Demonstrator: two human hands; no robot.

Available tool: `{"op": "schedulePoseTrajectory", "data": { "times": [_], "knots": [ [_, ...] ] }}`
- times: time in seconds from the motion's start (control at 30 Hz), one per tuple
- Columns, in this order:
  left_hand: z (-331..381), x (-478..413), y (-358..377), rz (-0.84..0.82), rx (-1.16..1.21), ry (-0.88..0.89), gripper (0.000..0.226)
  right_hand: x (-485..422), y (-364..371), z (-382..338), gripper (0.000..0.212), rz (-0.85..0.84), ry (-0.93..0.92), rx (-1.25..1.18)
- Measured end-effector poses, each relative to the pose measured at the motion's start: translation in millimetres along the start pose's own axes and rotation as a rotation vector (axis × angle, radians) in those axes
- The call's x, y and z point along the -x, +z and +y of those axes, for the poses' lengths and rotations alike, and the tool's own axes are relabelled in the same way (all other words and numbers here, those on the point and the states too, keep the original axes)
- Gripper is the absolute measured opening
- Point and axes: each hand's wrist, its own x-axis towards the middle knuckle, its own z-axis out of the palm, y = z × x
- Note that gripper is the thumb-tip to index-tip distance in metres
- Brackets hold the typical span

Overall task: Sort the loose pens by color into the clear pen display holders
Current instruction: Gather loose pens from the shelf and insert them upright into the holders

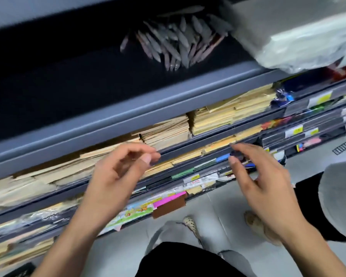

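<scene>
Head view, and it's blurry, but both hands are up in front of the shelving. The left hand (124,170), centre-left of the frame, has its fingers half curled with the thumb close to the forefinger, and nothing shows between them. The right hand (262,180), centre-right, is pinching: thumb and forefinger close on a small dark object (235,153), too smeared to name, while the other fingers spread loosely below.

The task's things sit well above both hands. A heap of grey and brownish loose pens (174,43) lies fanned out at the top centre, inside a dark shelf recess. Just to its right, in the upper right corner, a crumpled clear plastic bag (300,37) with white contents overhangs the shelf.

Under the pens a broad grey metal shelf rail (128,116) runs diagonally across the frame. Behind the fingertips are stacks of tan paper envelopes (218,116), and lower down strips of green, blue and pink paper. At the bottom of the frame is a pale floor (218,204).
</scene>
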Motion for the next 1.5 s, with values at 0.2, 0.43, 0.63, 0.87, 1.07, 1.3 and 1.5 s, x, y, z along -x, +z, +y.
{"op": "schedulePoseTrajectory", "data": {
  "times": [0.2,0.43,0.63,0.87,1.07,1.3,1.5],
  "knots": [
    [17.5,-97.1,-8.4,0.320,-0.489,0.085,0.024,-74.5,-17.8,-11.2,0.034,0.051,-0.260,0.072],
    [-1.2,-222.7,-32.8,0.337,-0.613,-0.199,0.057,-180.5,4.3,-27.2,0.066,-0.041,-0.301,0.267],
    [9.2,-274.0,-16.1,0.403,-0.516,-0.290,0.062,-235.9,19.0,-21.2,0.100,-0.053,-0.285,0.285],
    [10.1,-272.5,-3.6,0.300,-0.502,-0.115,0.042,-254.1,26.8,-17.9,0.077,-0.077,-0.298,0.240],
    [20.3,-278.7,8.9,0.208,-0.408,-0.158,0.032,-257.0,24.9,-15.1,0.073,-0.085,-0.303,0.157],
    [67.9,-294.7,17.6,-0.304,-0.725,-0.305,0.033,-253.1,22.3,-15.9,0.057,-0.036,-0.317,0.108],
    [74.2,-301.6,19.4,-0.338,-0.828,-0.357,0.021,-252.0,23.0,-14.7,0.054,-0.014,-0.303,0.113]
  ]
}}
